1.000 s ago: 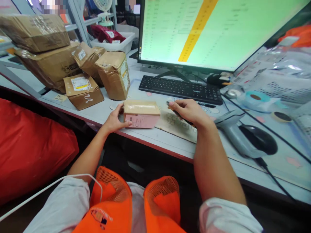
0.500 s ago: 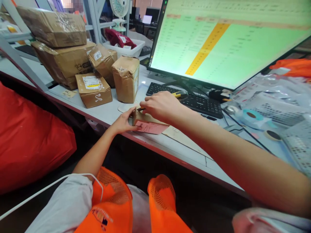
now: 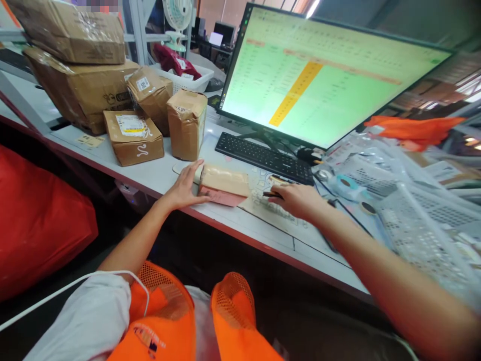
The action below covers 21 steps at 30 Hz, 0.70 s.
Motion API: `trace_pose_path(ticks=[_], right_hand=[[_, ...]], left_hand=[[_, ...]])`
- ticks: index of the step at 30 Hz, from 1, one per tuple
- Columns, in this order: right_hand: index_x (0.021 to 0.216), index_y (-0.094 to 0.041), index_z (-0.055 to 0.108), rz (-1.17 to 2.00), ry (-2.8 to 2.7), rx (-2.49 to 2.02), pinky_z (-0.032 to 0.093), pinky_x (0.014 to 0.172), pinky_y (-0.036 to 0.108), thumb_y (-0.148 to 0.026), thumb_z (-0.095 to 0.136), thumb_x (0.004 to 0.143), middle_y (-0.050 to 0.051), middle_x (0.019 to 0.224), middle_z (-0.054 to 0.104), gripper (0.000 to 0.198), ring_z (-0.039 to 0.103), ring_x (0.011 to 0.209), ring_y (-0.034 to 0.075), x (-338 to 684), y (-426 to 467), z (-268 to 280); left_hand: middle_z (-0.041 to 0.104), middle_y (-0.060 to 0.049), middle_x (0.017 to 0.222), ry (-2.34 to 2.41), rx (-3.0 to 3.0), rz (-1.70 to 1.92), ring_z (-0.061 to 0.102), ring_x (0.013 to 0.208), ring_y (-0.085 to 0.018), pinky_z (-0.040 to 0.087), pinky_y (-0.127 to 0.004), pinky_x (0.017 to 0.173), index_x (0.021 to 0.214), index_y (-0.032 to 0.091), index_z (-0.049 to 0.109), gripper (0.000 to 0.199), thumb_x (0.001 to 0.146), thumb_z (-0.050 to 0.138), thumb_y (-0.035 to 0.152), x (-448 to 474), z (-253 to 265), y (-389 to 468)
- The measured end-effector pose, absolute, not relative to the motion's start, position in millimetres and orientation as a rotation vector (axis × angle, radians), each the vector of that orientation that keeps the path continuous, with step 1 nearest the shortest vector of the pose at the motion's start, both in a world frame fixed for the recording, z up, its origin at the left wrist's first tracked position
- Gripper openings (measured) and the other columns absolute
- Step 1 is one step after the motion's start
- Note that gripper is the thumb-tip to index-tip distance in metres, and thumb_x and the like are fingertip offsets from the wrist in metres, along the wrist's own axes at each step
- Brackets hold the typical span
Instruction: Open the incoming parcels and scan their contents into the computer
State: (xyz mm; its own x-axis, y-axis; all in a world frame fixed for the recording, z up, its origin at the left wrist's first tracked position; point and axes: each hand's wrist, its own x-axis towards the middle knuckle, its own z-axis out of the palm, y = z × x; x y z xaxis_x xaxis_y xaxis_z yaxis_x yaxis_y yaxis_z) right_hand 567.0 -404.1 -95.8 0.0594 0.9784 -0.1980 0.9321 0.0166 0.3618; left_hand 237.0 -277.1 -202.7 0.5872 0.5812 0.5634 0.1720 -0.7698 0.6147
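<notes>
A small cardboard box (image 3: pixel 229 175) lies near the desk's front edge, its near side covered by a pink label (image 3: pixel 223 196). My left hand (image 3: pixel 184 188) grips its left end, thumb at the front and fingers around the back corner. To the right of the box, my right hand (image 3: pixel 295 198) is closed on a slim dark tool (image 3: pixel 272 194) that points left. Its exact kind is hard to make out. Something yellow and black (image 3: pixel 281 179) shows just behind that hand, by the keyboard. Beneath the box and right hand is a patterned mat (image 3: pixel 259 203).
Several cardboard boxes (image 3: pixel 86 85) are stacked at the left. Behind the mat are a keyboard (image 3: pixel 259 155) and a monitor (image 3: pixel 300 85). Tape rolls (image 3: pixel 343 183) and plastic-wrapped packages (image 3: pixel 376 170) crowd the right. A red bag (image 3: pixel 41 220) fills the lower left.
My right hand has drawn away from the top of the box to the right, carrying the dark tool. My left hand stays at the box's left end. The view has shifted rightward.
</notes>
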Motion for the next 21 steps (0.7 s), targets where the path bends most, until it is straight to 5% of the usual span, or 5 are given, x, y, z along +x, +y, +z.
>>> trace_pose_path(ticks=[3, 9, 17, 21], right_hand=[[0.108, -0.018, 0.068, 0.081, 1.914, 2.145, 0.041, 0.069, 0.033, -0.044, 0.05, 0.102, 0.013, 0.105, 0.073, 0.033, 0.068, 0.094, 0.028, 574.4, -417.0, -133.1], [0.116, -0.014, 0.07, 0.062, 2.385, 2.436, 0.05, 0.093, 0.045, -0.041, 0.052, 0.098, 0.019, 0.118, 0.066, 0.037, 0.064, 0.109, 0.032, 567.2, -414.1, -149.1], [0.125, -0.018, 0.07, -0.279, 3.014, 2.211, 0.053, 0.086, 0.039, -0.045, 0.068, 0.091, 0.012, 0.117, 0.065, 0.043, 0.064, 0.101, 0.024, 501.8, -368.3, -113.7], [0.121, -0.015, 0.072, -0.083, 2.896, 2.078, 0.049, 0.082, 0.034, -0.043, 0.064, 0.096, 0.012, 0.105, 0.068, 0.038, 0.065, 0.091, 0.023, 490.6, -358.6, -113.5]], left_hand=[[0.029, -0.017, 0.165, 0.678, 2.541, 1.261, 0.028, 0.153, -0.038, 0.028, -0.059, 0.124, 0.153, 0.025, 0.044, 0.084, 0.082, 0.08, 0.051, 247.9, -197.2, -301.7], [0.048, -0.011, 0.154, 0.761, 2.517, 1.437, 0.034, 0.149, -0.03, 0.037, -0.053, 0.121, 0.114, 0.022, 0.069, 0.023, 0.099, 0.06, 0.037, 274.8, -199.7, -326.7], [0.039, -0.01, 0.163, 0.797, 2.522, 1.358, 0.026, 0.153, -0.032, 0.034, -0.059, 0.122, 0.105, 0.021, 0.068, 0.019, 0.101, 0.056, 0.035, 273.1, -195.2, -336.7], [0.036, -0.012, 0.164, 0.811, 2.541, 1.344, 0.024, 0.154, -0.032, 0.033, -0.058, 0.123, 0.105, 0.019, 0.067, 0.019, 0.101, 0.055, 0.033, 272.9, -193.1, -340.1]])
